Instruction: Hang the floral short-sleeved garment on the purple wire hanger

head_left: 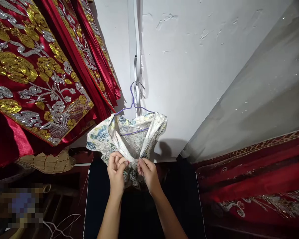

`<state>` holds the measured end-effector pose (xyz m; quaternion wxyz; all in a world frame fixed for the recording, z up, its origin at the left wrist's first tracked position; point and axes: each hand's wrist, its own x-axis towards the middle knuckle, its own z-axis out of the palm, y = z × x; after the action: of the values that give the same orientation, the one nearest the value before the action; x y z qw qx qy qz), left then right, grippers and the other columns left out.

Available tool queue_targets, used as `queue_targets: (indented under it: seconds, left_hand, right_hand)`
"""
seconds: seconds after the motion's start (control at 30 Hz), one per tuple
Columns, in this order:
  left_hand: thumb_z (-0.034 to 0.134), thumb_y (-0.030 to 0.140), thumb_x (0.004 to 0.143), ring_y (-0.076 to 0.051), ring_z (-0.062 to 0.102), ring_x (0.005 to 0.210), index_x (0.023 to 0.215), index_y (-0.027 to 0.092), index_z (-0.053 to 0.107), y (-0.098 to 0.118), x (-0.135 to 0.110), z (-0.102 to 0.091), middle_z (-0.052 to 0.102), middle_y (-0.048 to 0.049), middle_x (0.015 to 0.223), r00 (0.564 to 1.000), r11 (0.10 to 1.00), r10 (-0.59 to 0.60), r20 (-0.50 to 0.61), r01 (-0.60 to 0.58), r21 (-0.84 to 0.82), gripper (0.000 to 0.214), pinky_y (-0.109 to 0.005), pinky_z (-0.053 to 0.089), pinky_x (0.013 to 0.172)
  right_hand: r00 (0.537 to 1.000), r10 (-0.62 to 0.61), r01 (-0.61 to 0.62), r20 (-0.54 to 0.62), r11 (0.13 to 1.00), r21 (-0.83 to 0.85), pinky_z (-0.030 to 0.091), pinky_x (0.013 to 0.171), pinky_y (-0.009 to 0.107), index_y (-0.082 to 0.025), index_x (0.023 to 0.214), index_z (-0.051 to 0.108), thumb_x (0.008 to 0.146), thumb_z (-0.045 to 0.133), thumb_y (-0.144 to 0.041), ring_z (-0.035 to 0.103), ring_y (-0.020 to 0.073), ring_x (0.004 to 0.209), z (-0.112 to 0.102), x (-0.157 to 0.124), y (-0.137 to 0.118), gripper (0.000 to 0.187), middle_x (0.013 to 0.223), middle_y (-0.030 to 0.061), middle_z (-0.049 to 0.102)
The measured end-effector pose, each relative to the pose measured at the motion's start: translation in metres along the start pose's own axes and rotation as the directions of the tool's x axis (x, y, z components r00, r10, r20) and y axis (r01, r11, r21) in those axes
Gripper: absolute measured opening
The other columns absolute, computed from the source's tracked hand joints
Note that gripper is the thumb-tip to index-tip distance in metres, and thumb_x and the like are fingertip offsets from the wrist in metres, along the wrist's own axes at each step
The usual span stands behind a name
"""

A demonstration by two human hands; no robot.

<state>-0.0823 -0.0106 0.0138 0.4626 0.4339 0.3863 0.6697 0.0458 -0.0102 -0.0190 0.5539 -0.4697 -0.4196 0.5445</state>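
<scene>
A white shirt with a blue and yellow floral pattern (99, 136) hangs from a purple wire hanger (133, 96) against the wall. Its V-shaped neckline stands open, and the hanger's lower bar shows inside it. My left hand (116, 169) pinches the left front edge of the shirt near the bottom of the V. Close beside it, my right hand (147, 171) pinches the right edge at the same height. The two edges come together between my fingers; whatever fastens them there is too small to make out. Below my hands the cloth falls gathered and partly in shadow.
Red satin cloths with gold and silver sequin embroidery (35, 73) hang at the upper left. Behind the hanger runs a white vertical strip (138, 39). Grey glittering fabric (251, 89) and red beaded cloth (259, 179) are at the right. A white cord (62, 224) lies lower left.
</scene>
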Motion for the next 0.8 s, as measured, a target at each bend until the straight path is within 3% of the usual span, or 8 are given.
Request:
queue_targets:
  seconds: [0.07, 0.13, 0.23, 0.37, 0.43, 0.53, 0.67, 0.8]
  left_hand:
    - [0.059, 0.009, 0.079, -0.015, 0.065, 0.082, 0.086, 0.022, 0.043, -0.014, -0.001, -0.003, 0.063, 0.0, 0.091, 0.998, 0.998, -0.044, 0.047, 0.041, 0.055, 0.021, -0.027, 0.049, 0.079]
    - [0.057, 0.008, 0.079, -0.016, 0.065, 0.086, 0.088, 0.022, 0.045, -0.026, -0.004, -0.003, 0.064, -0.0011, 0.092, 0.979, 0.978, -0.115, 0.166, 0.082, 0.192, 0.021, -0.029, 0.048, 0.082]
    - [0.057, 0.013, 0.085, -0.017, 0.062, 0.089, 0.1, 0.021, 0.053, -0.033, -0.011, 0.0, 0.064, -0.0025, 0.092, 0.952, 0.94, -0.13, 0.279, 0.029, 0.34, 0.017, -0.029, 0.047, 0.083]
    - [0.052, 0.021, 0.093, -0.017, 0.058, 0.08, 0.086, 0.019, 0.055, -0.028, -0.016, 0.007, 0.06, -0.0021, 0.081, 0.949, 0.915, -0.091, 0.302, -0.04, 0.401, 0.008, -0.027, 0.045, 0.075]
    - [0.052, 0.023, 0.093, -0.016, 0.054, 0.073, 0.079, 0.019, 0.052, -0.026, -0.016, 0.01, 0.055, -0.0004, 0.074, 0.951, 0.906, -0.092, 0.296, -0.044, 0.421, 0.015, -0.025, 0.042, 0.068]
    - [0.053, 0.023, 0.091, -0.015, 0.051, 0.068, 0.076, 0.019, 0.051, -0.027, -0.014, 0.018, 0.052, 0.0001, 0.072, 0.944, 0.879, -0.081, 0.32, -0.083, 0.469, 0.016, -0.025, 0.04, 0.064]
    - [0.054, 0.018, 0.087, -0.015, 0.052, 0.064, 0.074, 0.02, 0.049, -0.037, -0.01, 0.024, 0.05, 0.0012, 0.068, 0.931, 0.813, -0.09, 0.352, -0.136, 0.567, 0.014, -0.025, 0.037, 0.06]
    - [0.058, 0.018, 0.084, -0.017, 0.056, 0.059, 0.075, 0.02, 0.052, -0.028, 0.001, 0.021, 0.055, 0.0012, 0.064, 0.883, 0.758, -0.19, 0.429, -0.146, 0.636, 0.011, -0.026, 0.038, 0.057]
  right_hand:
    - [1.0, 0.027, -0.027, -0.013, 1.0, -0.007, 0.028, 0.05, 0.025, -0.018, 0.067, 0.056, 0.088, 0.06, -0.057, 0.04, 0.0096, 0.049, -0.004, -0.005, -0.003, 0.044, 0.052, -0.0037, 0.046]
    - [0.998, 0.052, -0.051, 0.02, 0.998, -0.042, 0.025, 0.048, 0.025, -0.018, 0.064, 0.055, 0.089, 0.059, -0.055, 0.035, 0.0086, 0.045, -0.005, -0.009, -0.005, 0.044, 0.047, -0.0049, 0.043]
    - [0.992, 0.075, -0.066, 0.097, 0.993, -0.097, 0.025, 0.047, 0.024, -0.018, 0.062, 0.055, 0.091, 0.056, -0.052, 0.032, 0.0079, 0.041, -0.005, -0.014, -0.007, 0.045, 0.041, -0.0052, 0.041]
    - [0.978, 0.141, -0.119, 0.157, 0.982, -0.145, 0.026, 0.043, 0.024, -0.016, 0.067, 0.062, 0.091, 0.054, -0.048, 0.034, 0.0083, 0.035, -0.005, -0.014, -0.025, 0.04, 0.041, -0.0014, 0.053]
    - [0.982, 0.13, -0.105, 0.135, 0.978, -0.179, 0.025, 0.041, 0.023, -0.016, 0.066, 0.065, 0.089, 0.055, -0.044, 0.036, 0.0087, 0.033, -0.007, -0.005, -0.046, 0.038, 0.043, 0.0008, 0.059]
    - [0.999, 0.012, -0.003, 0.044, 0.978, -0.207, 0.029, 0.04, 0.023, -0.015, 0.063, 0.066, 0.087, 0.06, -0.042, 0.038, 0.0091, 0.034, -0.007, 0.019, -0.095, 0.036, 0.044, 0.0013, 0.06]
    - [0.986, -0.142, 0.155, 0.088, 0.973, -0.171, 0.032, 0.041, 0.021, -0.013, 0.07, 0.068, 0.088, 0.061, -0.042, 0.04, 0.0071, 0.036, 0.002, 0.045, -0.165, 0.035, 0.051, 0.004, 0.066]
    - [0.968, -0.238, 0.245, 0.073, 0.964, -0.1, 0.031, 0.041, 0.018, -0.013, 0.072, 0.066, 0.091, 0.059, -0.043, 0.039, 0.0055, 0.038, 0.008, 0.043, -0.188, 0.035, 0.051, 0.002, 0.064]
